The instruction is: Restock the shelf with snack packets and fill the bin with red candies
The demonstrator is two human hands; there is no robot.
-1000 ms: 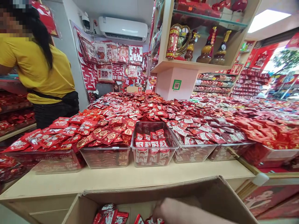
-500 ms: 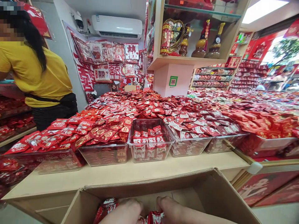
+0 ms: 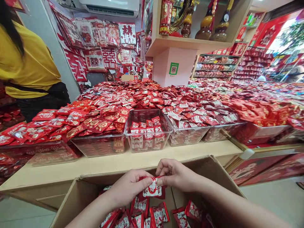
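Observation:
Above the cardboard box [image 3: 78, 193], a small red-and-white wrapped packet [image 3: 153, 189] hangs between my two hands. My left hand [image 3: 135, 184] pinches its top edge on the left side. The thumb and curled fingers of my right hand [image 3: 172, 172] grip the same edge at the right. Several similar packets [image 3: 159, 214] lie loose on the bottom of the box, beneath my hands. Straight ahead, a clear plastic bin [image 3: 148, 141] holds packets of a like look, stacked in rows. Parts of the box's contents are hidden by my forearms.
Other clear bins [image 3: 99, 146] heaped with red packets [image 3: 102, 122] line the pale counter [image 3: 114, 163] on both sides. A shelf unit [image 3: 185, 42] with gourd ornaments overhangs the counter. A person in a yellow shirt [image 3: 28, 60] stands at the left.
Both hands have come up from inside the box with one packet between them. The view has tilted down, showing more loose packets in the box.

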